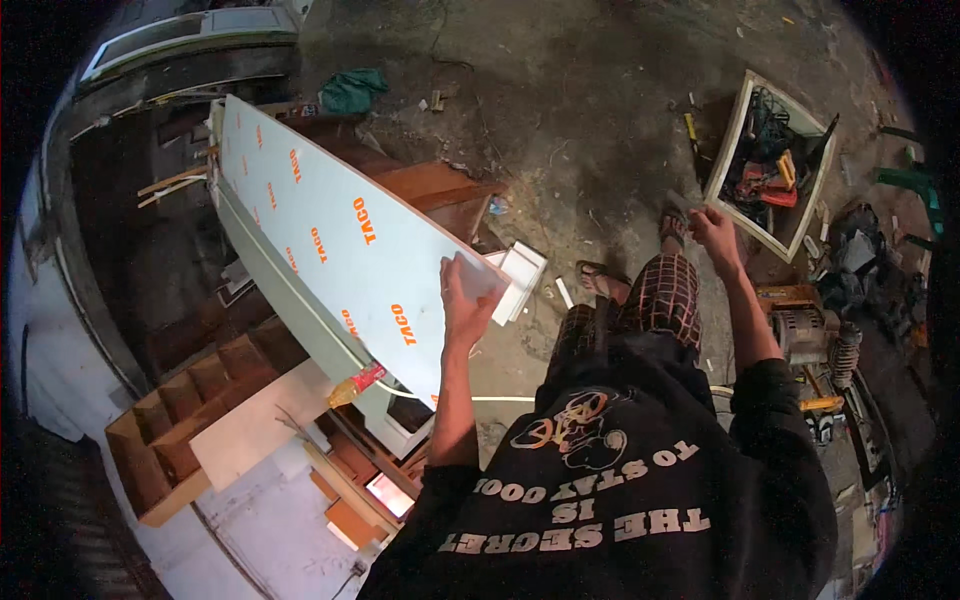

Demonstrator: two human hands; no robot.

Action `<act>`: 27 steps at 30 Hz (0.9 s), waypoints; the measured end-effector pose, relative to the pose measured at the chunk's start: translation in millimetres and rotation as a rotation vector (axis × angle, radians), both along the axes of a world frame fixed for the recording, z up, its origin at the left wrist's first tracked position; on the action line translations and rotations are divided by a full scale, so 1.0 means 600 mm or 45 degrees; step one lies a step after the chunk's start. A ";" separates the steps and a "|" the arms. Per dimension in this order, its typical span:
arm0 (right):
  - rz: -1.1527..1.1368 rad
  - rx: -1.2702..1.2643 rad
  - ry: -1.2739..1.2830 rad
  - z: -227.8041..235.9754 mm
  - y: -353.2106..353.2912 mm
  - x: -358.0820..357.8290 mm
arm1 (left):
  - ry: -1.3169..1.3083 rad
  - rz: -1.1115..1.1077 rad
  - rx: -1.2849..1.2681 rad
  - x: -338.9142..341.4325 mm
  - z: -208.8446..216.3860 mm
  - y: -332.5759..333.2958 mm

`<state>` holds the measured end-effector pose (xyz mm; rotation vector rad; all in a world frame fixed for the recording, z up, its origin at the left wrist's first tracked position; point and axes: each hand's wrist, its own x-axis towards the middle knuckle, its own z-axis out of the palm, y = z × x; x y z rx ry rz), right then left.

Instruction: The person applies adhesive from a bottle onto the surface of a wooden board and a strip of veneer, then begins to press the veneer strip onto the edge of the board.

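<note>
A long white board (330, 235) with orange printing lies slantwise on a pale cabinet-like frame (275, 280) to my left. My left hand (467, 305) is at the board's near right end, its fingers curled at the edge as if gripping it. Off to the right, over the floor, my right hand (714, 235) is raised and closed. A thin greyish thing seems to stick out from it toward the left, too blurred to name. My right hand is apart from the board, close to a pale-rimmed box (715, 195).
Cables and a red tool (765, 185) fill the box. Wooden compartments (180, 415), a plain panel (262, 420) and a red-and-yellow object (356, 384) are at left. White offcuts (522, 275) lie beyond my left hand. A motor-like machine (803, 330) stands at right.
</note>
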<state>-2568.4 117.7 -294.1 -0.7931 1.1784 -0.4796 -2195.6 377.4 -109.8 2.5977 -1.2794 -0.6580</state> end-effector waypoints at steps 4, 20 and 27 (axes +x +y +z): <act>0.125 -0.025 0.061 -0.058 0.002 -0.039 | 0.190 0.457 -0.373 0.027 -0.007 -0.008; 0.180 -0.060 0.117 -0.032 0.000 -0.035 | -0.084 0.317 -0.256 -0.039 -0.051 0.012; 0.086 -0.003 0.121 -0.034 -0.015 -0.051 | -0.129 0.336 -0.169 0.015 -0.039 -0.021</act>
